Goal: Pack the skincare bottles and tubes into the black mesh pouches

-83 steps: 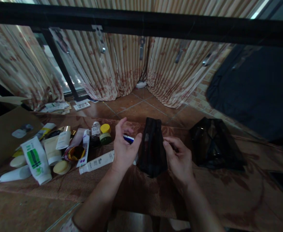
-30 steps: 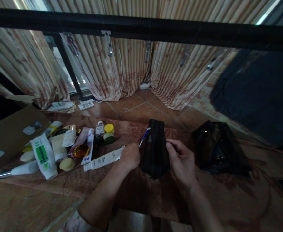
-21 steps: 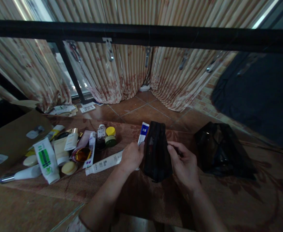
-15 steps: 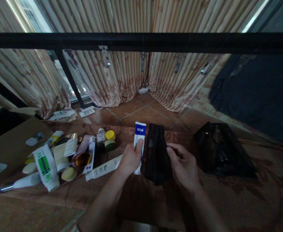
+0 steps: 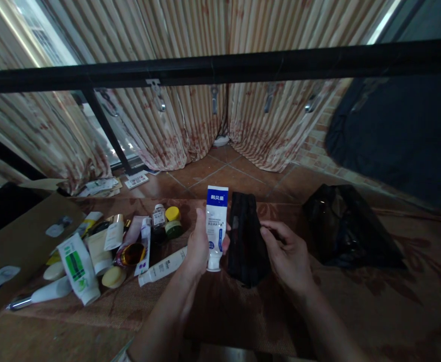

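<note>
Head view: near the middle of the frame, the left hand (image 5: 198, 241) grips a white-and-blue tube (image 5: 216, 226), thumb along its left edge and fingers wrapped behind it, so most of them are hidden. The tube stands upright in the frame, cap downward and printed face to the camera. Just right of it is a black mesh pouch (image 5: 245, 241); whether the two touch cannot be told, and the pouch's inside is too dark to read. At the pouch's right edge, the right hand (image 5: 290, 254) pinches the fabric between thumb and forefinger.

Left of centre, a long white tube (image 5: 162, 266) lies slantwise, its right end covered by the left hand. Beyond that, a crowded group fills the left of the frame: a clear bottle (image 5: 159, 215), a yellow-lidded jar (image 5: 173, 214), an amber container (image 5: 133, 254) and a green-labelled tube (image 5: 78, 269) among them. At the far left, a cardboard box (image 5: 28, 241) borders this clutter. A black plastic bag (image 5: 346, 226) sits at right, well apart from the pouch. Across the upper frame, a dark bar (image 5: 220, 69) cuts in front of striped curtains (image 5: 190, 115).
</note>
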The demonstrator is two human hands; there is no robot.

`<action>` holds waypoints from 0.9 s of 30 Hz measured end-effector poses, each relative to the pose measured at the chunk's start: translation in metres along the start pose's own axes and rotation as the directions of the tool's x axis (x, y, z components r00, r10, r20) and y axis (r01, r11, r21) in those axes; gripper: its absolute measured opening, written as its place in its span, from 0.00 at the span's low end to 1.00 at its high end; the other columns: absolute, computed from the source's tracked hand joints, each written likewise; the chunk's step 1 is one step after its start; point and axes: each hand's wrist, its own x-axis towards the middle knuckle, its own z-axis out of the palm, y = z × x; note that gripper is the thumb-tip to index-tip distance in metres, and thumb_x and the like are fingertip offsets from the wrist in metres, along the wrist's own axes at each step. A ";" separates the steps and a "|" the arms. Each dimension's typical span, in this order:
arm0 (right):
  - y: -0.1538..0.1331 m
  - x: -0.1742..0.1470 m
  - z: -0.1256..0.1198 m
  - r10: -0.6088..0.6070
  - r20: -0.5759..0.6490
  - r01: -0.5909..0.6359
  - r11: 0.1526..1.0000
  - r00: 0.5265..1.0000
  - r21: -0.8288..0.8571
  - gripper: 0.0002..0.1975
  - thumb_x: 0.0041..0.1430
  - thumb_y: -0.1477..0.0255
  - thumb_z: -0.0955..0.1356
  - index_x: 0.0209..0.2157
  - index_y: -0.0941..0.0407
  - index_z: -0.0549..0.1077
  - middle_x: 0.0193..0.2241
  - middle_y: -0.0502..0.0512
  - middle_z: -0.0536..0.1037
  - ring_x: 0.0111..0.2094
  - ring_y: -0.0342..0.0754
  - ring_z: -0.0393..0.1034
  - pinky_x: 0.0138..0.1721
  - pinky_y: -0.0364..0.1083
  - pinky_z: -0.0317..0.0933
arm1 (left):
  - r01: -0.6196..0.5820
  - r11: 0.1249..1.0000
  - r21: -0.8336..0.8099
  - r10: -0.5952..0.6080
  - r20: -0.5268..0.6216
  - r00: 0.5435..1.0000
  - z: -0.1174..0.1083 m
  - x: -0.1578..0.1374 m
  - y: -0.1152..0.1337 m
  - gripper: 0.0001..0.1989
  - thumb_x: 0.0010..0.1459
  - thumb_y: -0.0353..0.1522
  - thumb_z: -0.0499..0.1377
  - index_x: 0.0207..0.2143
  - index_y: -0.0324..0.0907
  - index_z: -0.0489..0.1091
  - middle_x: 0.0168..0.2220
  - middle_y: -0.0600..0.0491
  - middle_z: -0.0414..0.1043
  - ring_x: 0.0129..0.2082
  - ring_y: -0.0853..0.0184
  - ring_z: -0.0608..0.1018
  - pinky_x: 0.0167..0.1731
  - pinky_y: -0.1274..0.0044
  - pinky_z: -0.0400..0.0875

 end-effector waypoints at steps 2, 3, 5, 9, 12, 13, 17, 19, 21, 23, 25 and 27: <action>-0.001 0.000 0.000 -0.004 0.002 0.004 1.000 1.000 -0.010 0.12 0.61 0.61 0.67 0.42 0.50 0.76 0.40 0.53 0.79 0.40 0.50 0.75 0.43 0.50 0.67 | -0.004 0.998 -0.065 0.007 0.045 0.999 0.000 0.000 0.001 0.39 0.61 0.58 0.34 0.28 0.37 0.70 0.12 0.53 0.64 0.10 0.72 0.65 0.12 0.81 0.54; -0.001 0.000 0.000 -0.012 -0.003 0.012 1.000 1.000 -0.015 0.12 0.61 0.61 0.67 0.42 0.51 0.76 0.40 0.53 0.79 0.41 0.50 0.74 0.43 0.50 0.67 | -0.011 0.996 -0.093 0.016 0.059 0.998 0.000 0.000 0.002 0.38 0.62 0.56 0.34 0.28 0.37 0.70 0.12 0.53 0.64 0.10 0.72 0.65 0.11 0.82 0.53; -0.003 0.000 -0.001 -0.034 -0.018 0.034 0.999 0.999 -0.019 0.11 0.62 0.62 0.67 0.42 0.51 0.76 0.40 0.53 0.79 0.41 0.50 0.74 0.44 0.50 0.66 | -0.033 0.989 -0.144 0.045 0.078 0.996 -0.001 0.000 0.003 0.36 0.64 0.53 0.34 0.27 0.37 0.70 0.12 0.54 0.63 0.11 0.72 0.65 0.11 0.82 0.54; -0.007 0.002 -0.003 -0.092 -0.071 0.092 0.996 0.993 -0.008 0.09 0.62 0.64 0.67 0.41 0.50 0.77 0.40 0.52 0.78 0.42 0.49 0.73 0.46 0.50 0.65 | -0.030 0.972 -0.234 0.063 0.136 0.989 -0.001 -0.001 0.005 0.32 0.65 0.49 0.39 0.28 0.36 0.70 0.18 0.53 0.67 0.11 0.73 0.66 0.11 0.81 0.55; -0.012 0.003 -0.005 -0.123 -0.108 0.126 0.992 0.987 0.023 0.09 0.61 0.65 0.68 0.41 0.51 0.77 0.40 0.52 0.78 0.44 0.49 0.72 0.46 0.49 0.64 | 0.047 0.974 -0.220 0.004 0.223 0.975 -0.001 -0.003 0.005 0.31 0.64 0.51 0.42 0.29 0.36 0.71 0.20 0.52 0.69 0.12 0.73 0.66 0.11 0.81 0.55; -0.014 0.002 -0.005 -0.123 -0.103 0.127 0.991 0.987 0.040 0.09 0.61 0.65 0.68 0.41 0.51 0.77 0.41 0.52 0.78 0.44 0.49 0.72 0.47 0.49 0.64 | 0.068 0.979 -0.191 -0.018 0.252 0.968 -0.002 -0.004 0.005 0.32 0.64 0.52 0.42 0.28 0.35 0.71 0.19 0.52 0.68 0.12 0.73 0.66 0.12 0.81 0.54; -0.021 0.000 -0.002 -0.078 -0.026 0.081 0.984 0.997 0.156 0.11 0.61 0.64 0.68 0.43 0.51 0.76 0.40 0.53 0.78 0.41 0.49 0.72 0.44 0.48 0.64 | 0.142 0.989 -0.047 -0.118 0.337 0.934 -0.005 -0.006 0.005 0.36 0.61 0.56 0.43 0.29 0.34 0.74 0.14 0.52 0.65 0.12 0.73 0.66 0.13 0.82 0.54; -0.025 -0.001 0.001 -0.063 0.012 0.059 0.976 0.998 0.209 0.11 0.60 0.64 0.69 0.43 0.51 0.76 0.39 0.52 0.78 0.40 0.48 0.72 0.41 0.47 0.64 | 0.176 0.984 0.013 -0.169 0.351 0.921 -0.008 -0.006 0.007 0.36 0.60 0.57 0.45 0.30 0.34 0.75 0.16 0.51 0.67 0.14 0.73 0.67 0.15 0.82 0.56; -0.030 -0.001 0.003 -0.058 0.033 0.048 0.965 0.998 0.257 0.11 0.59 0.64 0.70 0.43 0.51 0.76 0.39 0.51 0.78 0.39 0.47 0.71 0.39 0.46 0.63 | 0.217 0.971 0.100 -0.238 0.341 0.909 -0.011 -0.007 0.010 0.36 0.57 0.58 0.47 0.30 0.33 0.75 0.17 0.50 0.70 0.15 0.73 0.69 0.16 0.82 0.58; -0.033 0.000 0.006 -0.047 0.046 0.030 0.951 0.998 0.308 0.11 0.57 0.64 0.70 0.41 0.51 0.76 0.36 0.50 0.78 0.35 0.46 0.71 0.36 0.45 0.63 | 0.253 0.945 0.207 -0.309 0.314 0.898 -0.014 -0.008 0.013 0.38 0.55 0.60 0.49 0.30 0.32 0.76 0.18 0.48 0.71 0.15 0.72 0.69 0.15 0.82 0.58; -0.036 0.001 0.009 -0.020 0.054 0.000 0.936 0.998 0.353 0.08 0.56 0.65 0.71 0.36 0.52 0.77 0.30 0.48 0.77 0.31 0.44 0.69 0.32 0.43 0.61 | 0.267 0.920 0.287 -0.350 0.294 0.889 -0.016 -0.009 0.015 0.39 0.53 0.61 0.49 0.29 0.32 0.76 0.17 0.47 0.72 0.14 0.72 0.70 0.14 0.82 0.58; -0.037 0.002 0.011 0.019 0.061 -0.043 0.913 0.998 0.405 0.07 0.55 0.65 0.71 0.31 0.54 0.77 0.26 0.47 0.75 0.27 0.42 0.66 0.30 0.42 0.60 | 0.255 0.911 0.323 -0.351 0.285 0.892 -0.018 -0.010 0.016 0.40 0.53 0.62 0.49 0.29 0.32 0.76 0.17 0.47 0.72 0.14 0.71 0.70 0.15 0.82 0.59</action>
